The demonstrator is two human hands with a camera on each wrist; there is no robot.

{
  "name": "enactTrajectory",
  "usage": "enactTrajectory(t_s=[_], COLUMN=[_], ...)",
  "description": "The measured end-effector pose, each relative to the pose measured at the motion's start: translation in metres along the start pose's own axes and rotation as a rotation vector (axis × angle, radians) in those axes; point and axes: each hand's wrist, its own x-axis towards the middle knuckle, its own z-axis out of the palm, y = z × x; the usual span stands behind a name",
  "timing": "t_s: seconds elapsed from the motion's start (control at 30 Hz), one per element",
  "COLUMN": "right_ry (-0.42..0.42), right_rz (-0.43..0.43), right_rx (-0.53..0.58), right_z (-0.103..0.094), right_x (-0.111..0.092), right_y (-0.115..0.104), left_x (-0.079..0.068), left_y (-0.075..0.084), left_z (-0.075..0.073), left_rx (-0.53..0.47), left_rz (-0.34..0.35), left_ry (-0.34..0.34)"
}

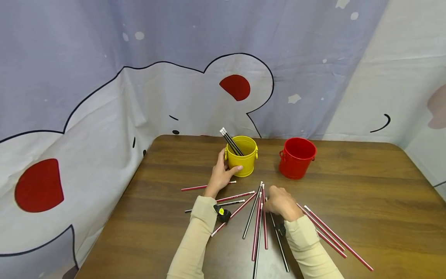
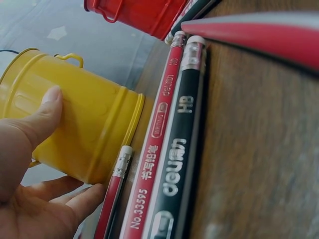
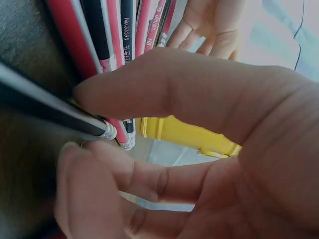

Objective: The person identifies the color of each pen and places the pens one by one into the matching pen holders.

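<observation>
My left hand grips the side of a yellow bucket, thumb across its front and the other fingers round its left side. Black pencils with white eraser ends lean inside the bucket. My right hand is low over the table among scattered pencils. In the right wrist view, the eraser end of a black pencil lies between the thumb and the bent fingers, with a gap showing beside it. Several red pencils and black ones lie between the two hands.
A red bucket stands at the back right of the wooden table. More red pencils lie to the right of my right forearm. Others, such as a black pencil, lie by my left wrist. A printed curtain hangs behind.
</observation>
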Motion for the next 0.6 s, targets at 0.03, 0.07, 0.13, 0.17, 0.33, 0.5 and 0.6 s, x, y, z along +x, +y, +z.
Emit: enactTrajectory(t_s=[0.03, 0.07, 0.13, 0.17, 0.33, 0.5, 0.6], right_ry=[0.000, 0.001, 0.007, 0.012, 0.024, 0.021, 0.024], right_rz=[0.000, -0.001, -0.004, -0.006, -0.014, -0.016, -0.016], right_rx=[-0.002, -0.004, -0.007, -0.007, 0.008, 0.043, 0.047], right_z=[0.0003, 0.0007, 0.0012, 0.0014, 0.0026, 0.0036, 0.0038], right_x=[0.0002, 0.0005, 0.0009, 0.0009, 0.0006, 0.0000, 0.0000], right_y=[0.0000, 0.0001, 0.0002, 0.0003, 0.0009, 0.0000, -0.0003], left_x=[0.0001, 0.0002, 0.0012, 0.0014, 0.0015, 0.0008, 0.0016], left_y=[0.0000, 0.0000, -0.0007, -0.0007, -0.0008, 0.0002, 0.0012], left_z=[0.0002, 0.0004, 0.0014, 0.0019, 0.0041, 0.0062, 0.0085], left_rx=[-0.009, -0.023, -0.031, -0.032, -0.006, 0.027, 0.028], left_rz=[0.002, -0.006, 0.002, 0.004, 0.019, -0.008, -0.011], left_ry=[0.000, -0.001, 0.003, 0.006, 0.028, 0.049, 0.058])
